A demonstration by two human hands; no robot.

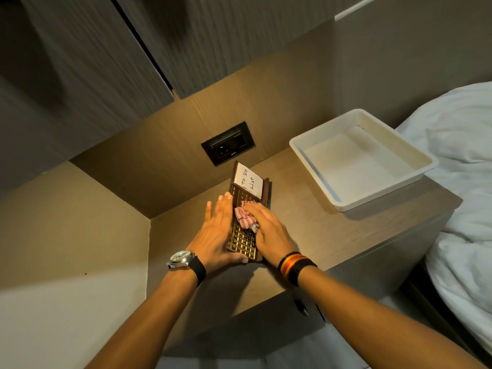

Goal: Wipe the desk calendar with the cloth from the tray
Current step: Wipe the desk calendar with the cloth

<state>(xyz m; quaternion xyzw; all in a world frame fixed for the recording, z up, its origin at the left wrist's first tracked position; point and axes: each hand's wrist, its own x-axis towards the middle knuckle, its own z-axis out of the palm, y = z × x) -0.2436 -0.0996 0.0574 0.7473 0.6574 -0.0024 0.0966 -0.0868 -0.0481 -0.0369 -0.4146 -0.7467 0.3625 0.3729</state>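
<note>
The left hand (217,230), its grip spread flat, braces the desk calendar (246,225) lying on the desk (306,230) against sliding, while the right hand (266,230), grip closed on the cloth (245,217), presses it onto the calendar face.

I see a dark wooden desk calendar (245,235) with a glossy gold grid, a soft striped cloth (243,217), matt paper note (250,180), smooth white plastic tray (314,166), matt wood-grain nightstand (306,222).
</note>
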